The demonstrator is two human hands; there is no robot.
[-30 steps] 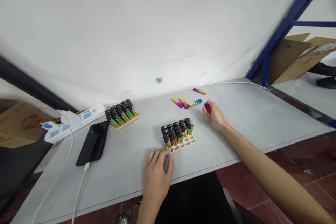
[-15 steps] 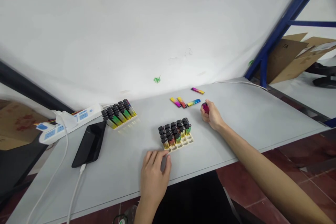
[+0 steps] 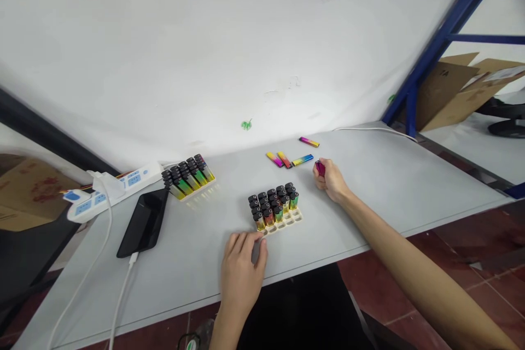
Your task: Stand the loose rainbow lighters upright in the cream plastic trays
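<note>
A cream holder tray [image 3: 294, 219] stands near the front of the table, with several black-capped, colour-graded lighter-shaped sticks [image 3: 268, 215] upright in its rear slots and bare slots along its front. My left hand [image 3: 241, 268] rests on the table with its thumb apart, the index fingertip at the tray's near left corner. To the right of the tray, my right hand [image 3: 331, 179] is closed around a magenta lighter-shaped stick [image 3: 320, 168]; its lower part is hidden in the fingers. Behind the tray lie several loose sticks, among them a blue-yellow one [image 3: 302, 160] and a magenta-yellow one [image 3: 309, 142].
A second filled holder [image 3: 199, 190] stands at the back left. Beside it are a white power strip [image 3: 137, 178] and a black phone [image 3: 143, 224] with a white cable [image 3: 123, 301]. The wall runs behind the table [image 3: 197, 268], and a blue frame [image 3: 435, 38] rises at the right.
The view has shifted slightly. Both hands stay nearly in place; the stick in my right hand has turned a little. The tray and the loose sticks have not moved.
</note>
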